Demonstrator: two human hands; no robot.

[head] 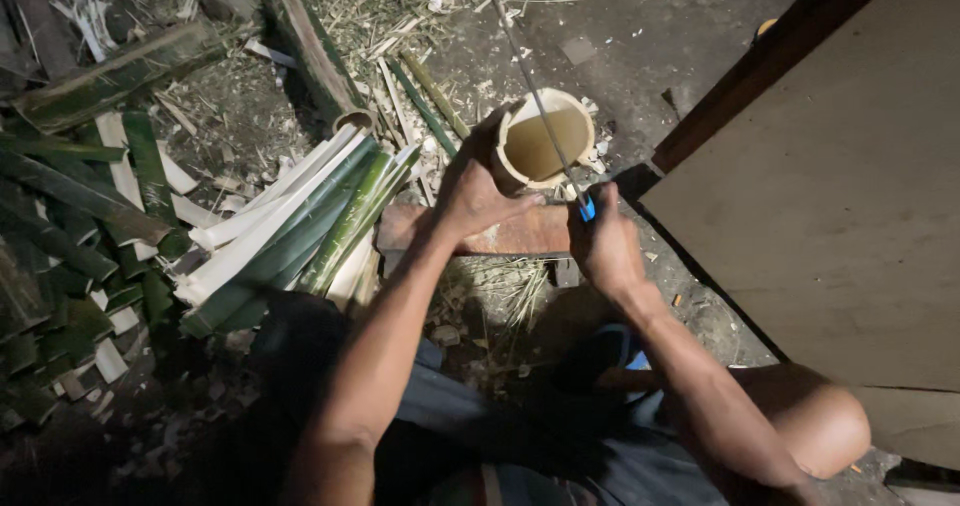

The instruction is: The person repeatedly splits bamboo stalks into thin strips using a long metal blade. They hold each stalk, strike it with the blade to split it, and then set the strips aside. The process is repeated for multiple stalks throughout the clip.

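My left hand (472,188) grips the side of a hollow bamboo tube (540,144), its pale open end facing up at me. The tube rests over a reddish wooden block (520,234) on the ground. My right hand (603,244) is closed on the blue handle (588,209) of a thin saw. Its long narrow blade (525,66) runs up and away across the rim of the tube. The two hands are close together, either side of the tube's near edge.
A pile of split green and white bamboo strips (290,226) lies to the left. A whole bamboo pole (315,51) lies beyond it. A large wooden board (840,186) stands at the right. Shavings litter the dirt ground. My bent knee (810,416) is at lower right.
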